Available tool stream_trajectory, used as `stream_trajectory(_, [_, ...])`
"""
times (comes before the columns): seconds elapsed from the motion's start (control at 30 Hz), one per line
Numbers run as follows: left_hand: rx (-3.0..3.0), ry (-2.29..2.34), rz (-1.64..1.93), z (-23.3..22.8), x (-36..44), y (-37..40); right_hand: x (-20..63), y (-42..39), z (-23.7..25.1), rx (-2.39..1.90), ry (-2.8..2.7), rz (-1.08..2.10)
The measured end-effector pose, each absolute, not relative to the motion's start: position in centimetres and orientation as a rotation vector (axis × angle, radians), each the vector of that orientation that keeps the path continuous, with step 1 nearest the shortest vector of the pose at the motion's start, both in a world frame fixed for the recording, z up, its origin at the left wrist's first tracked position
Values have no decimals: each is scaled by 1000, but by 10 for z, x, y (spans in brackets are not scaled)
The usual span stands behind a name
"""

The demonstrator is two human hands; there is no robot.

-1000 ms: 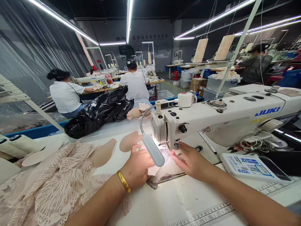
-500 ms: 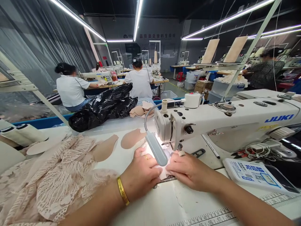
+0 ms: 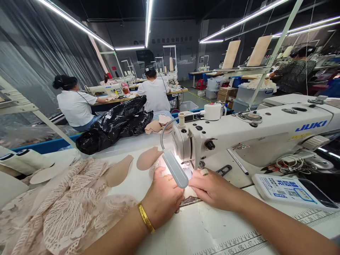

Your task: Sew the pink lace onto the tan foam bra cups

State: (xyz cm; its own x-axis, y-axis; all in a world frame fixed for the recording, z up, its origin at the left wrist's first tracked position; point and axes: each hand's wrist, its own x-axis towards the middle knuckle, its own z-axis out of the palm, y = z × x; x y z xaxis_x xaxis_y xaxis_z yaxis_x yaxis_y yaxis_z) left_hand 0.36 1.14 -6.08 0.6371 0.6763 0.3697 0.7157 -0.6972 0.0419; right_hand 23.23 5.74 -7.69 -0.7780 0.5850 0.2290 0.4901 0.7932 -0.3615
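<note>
Along the front edge of the white sewing table runs a black printed ruler scale. Beyond it our left hand and right hand lie just apart on pale pink fabric, below the head of the white metal sewing machine — a gray bar-shaped lamp hides some fingertips, so we cannot tell whether either hand pinches. Past the back edge we see shiny black plastic bags.

Overhead: bright tube lights
Over left: grey curtain, hanging in folds
Row ahead: person in white, another person back-on to me
Aisle: red stool, cardboard boxes
Far right: someone in dark patterned clothing
Near right: blue-printed case, white pen
</note>
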Motion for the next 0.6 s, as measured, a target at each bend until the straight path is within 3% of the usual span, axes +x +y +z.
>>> stream_trajectory(0.17, [-2789,-1264,-595,-61,-2,23,228,60,-80,-948,-2629,338])
stream_trajectory(0.4, [-2801,-1503,-308,-50,2,31,226,59,-80,-974,-2598,228])
stream_trajectory(0.6, [-2725,-1559,-101,-45,6,-30,235,62,-88,-1018,-2554,189])
